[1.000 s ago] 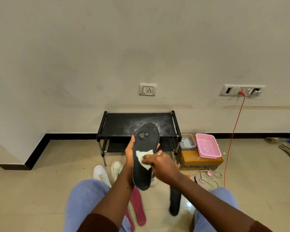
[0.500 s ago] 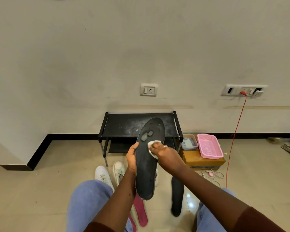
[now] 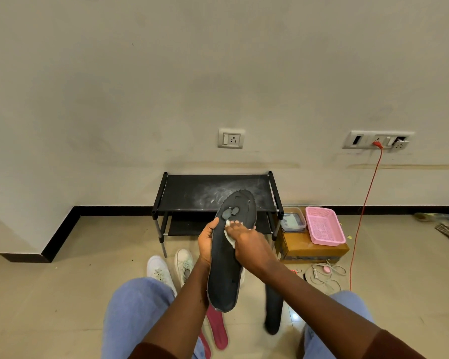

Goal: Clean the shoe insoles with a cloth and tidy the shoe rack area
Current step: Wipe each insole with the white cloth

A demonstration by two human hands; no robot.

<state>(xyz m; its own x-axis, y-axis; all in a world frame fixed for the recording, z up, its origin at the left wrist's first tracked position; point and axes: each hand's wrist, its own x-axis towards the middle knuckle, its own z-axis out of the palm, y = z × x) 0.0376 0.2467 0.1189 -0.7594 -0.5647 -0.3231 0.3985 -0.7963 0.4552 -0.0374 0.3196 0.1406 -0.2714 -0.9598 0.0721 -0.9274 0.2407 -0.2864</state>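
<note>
- Head view: the left hand (image 3: pixel 206 242) grips the black insole (image 3: pixel 228 268) by its left edge, thumb on the face, holding it upright above the floor in front of the shoe rack (image 3: pixel 187 193).
- The right hand (image 3: pixel 249 247), fingers curled, presses a white cloth (image 3: pixel 229 235) against the insole's upper half.
- On the floor tiles below lie a second black insole (image 3: pixel 274 309), pink insoles (image 3: pixel 218 330) and white shoes (image 3: pixel 161 272).
</note>
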